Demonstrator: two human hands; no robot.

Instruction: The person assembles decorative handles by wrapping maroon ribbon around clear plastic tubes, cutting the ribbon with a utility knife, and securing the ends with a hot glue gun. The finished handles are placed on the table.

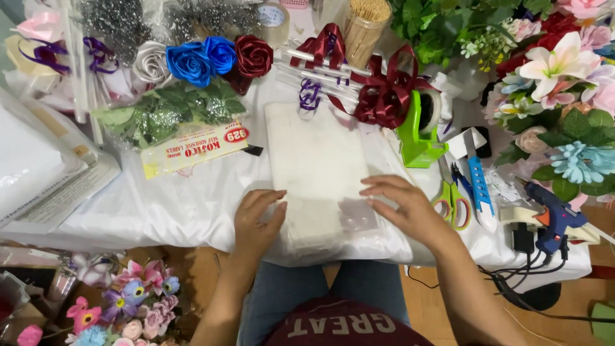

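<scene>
Pressing flat on a folded stack of white fabric (320,173), both hands rest palm-down with fingers spread and nothing gripped; the left hand (256,221) lies on the stack's near left corner, the right hand (400,208) on its near right edge, the two hands apart with bare cloth between them. The stack lies lengthwise on the white-covered table (160,205), its near end at the table's front edge just above the person's lap, its far end reaching toward the dark red ribbon bows (384,96); it appears smoothed and squared, so the laying-out seems done, while no cut, fold or trim shows on it yet, and the tools look untouched. Right of the stack, near the right hand: green-handled scissors (451,202), a blue utility knife (479,186), a green tape dispenser (416,131) and, farther out, a blue glue gun (557,218). Left of the stack, well apart from the left hand: a yellow label packet (192,148) and a sprig of green leaves (166,112) under satin ribbon roses (205,61) in silver, blue and dark red; artificial flowers (564,70) crowd the right border.
</scene>
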